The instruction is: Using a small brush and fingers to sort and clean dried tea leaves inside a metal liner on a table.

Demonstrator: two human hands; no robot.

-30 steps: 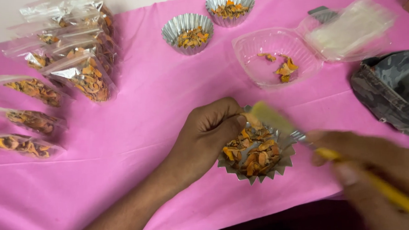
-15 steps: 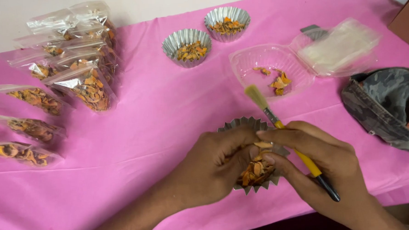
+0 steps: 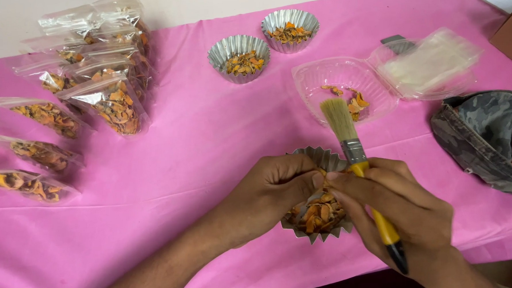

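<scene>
A fluted foil cup (image 3: 318, 213) filled with dried orange pieces (image 3: 319, 211) is held near the front edge of the pink tablecloth (image 3: 210, 146), between the two hands. The cup is gripped from its left side by the left hand (image 3: 269, 192), whose fingers are curled closed over the rim, the fingertips meeting those of the other hand above the contents. A yellow-handled paintbrush (image 3: 360, 168) is held in the right hand (image 3: 400, 209), clamped between thumb and curled fingers, with its pale bristles pointed up and away and its dark handle tip pointed back toward the person; the forefinger and thumb of this hand are also pinched at the cup's rim. Just beyond the bristles, an open clear plastic clamshell container (image 3: 345, 79) is seen with a few orange pieces in its bowl and its lid folded back to the right. Farther back, two more foil cups of the same pieces (image 3: 239, 58) (image 3: 291, 30) are set side by side. Along the left, clear zip bags (image 3: 92, 82) filled with the orange material are stacked and laid out in rows. At the right edge, a camouflage cloth item (image 3: 488, 134) is lying on the tablecloth.
</scene>
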